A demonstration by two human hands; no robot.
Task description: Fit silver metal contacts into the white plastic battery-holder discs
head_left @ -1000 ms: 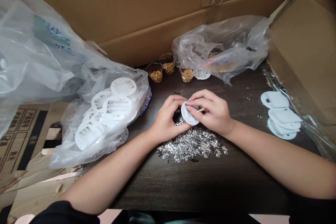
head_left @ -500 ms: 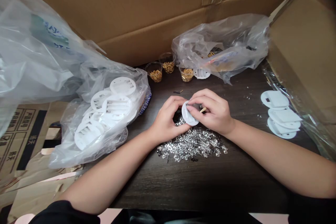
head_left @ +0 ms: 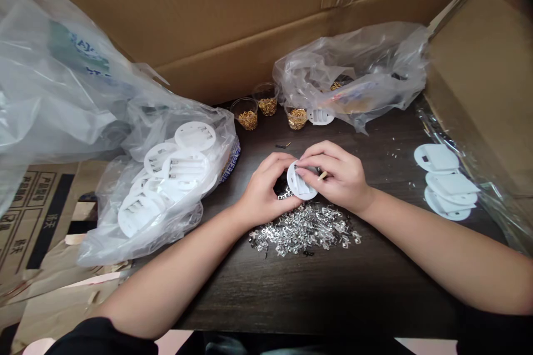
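My left hand (head_left: 266,191) grips the rim of a round white plastic battery case (head_left: 300,187), fingers behind and thumb at its lower edge. My right hand (head_left: 343,177) is closed, with its fingertips pressed to the case's upper part, where a small dark metal bit shows. A thin pale stick (head_left: 323,176) pokes out from the right hand's curled fingers; the rest of it is hidden. Right below both hands spreads a heap of small silvery metal battery contacts (head_left: 303,230), some with springs.
Clear cups (head_left: 247,117) of gold-coloured pins stand at the back. Several white cases (head_left: 194,136) lie on a plastic bag at left; more are stacked (head_left: 452,186) at right. Another plastic bag (head_left: 383,61) lies behind. Cardboard walls (head_left: 250,16) enclose the dark table (head_left: 266,299).
The battery case has tilted slightly and turned its face more toward me. My right fingers have shifted a little on it, and the stick has moved slightly.
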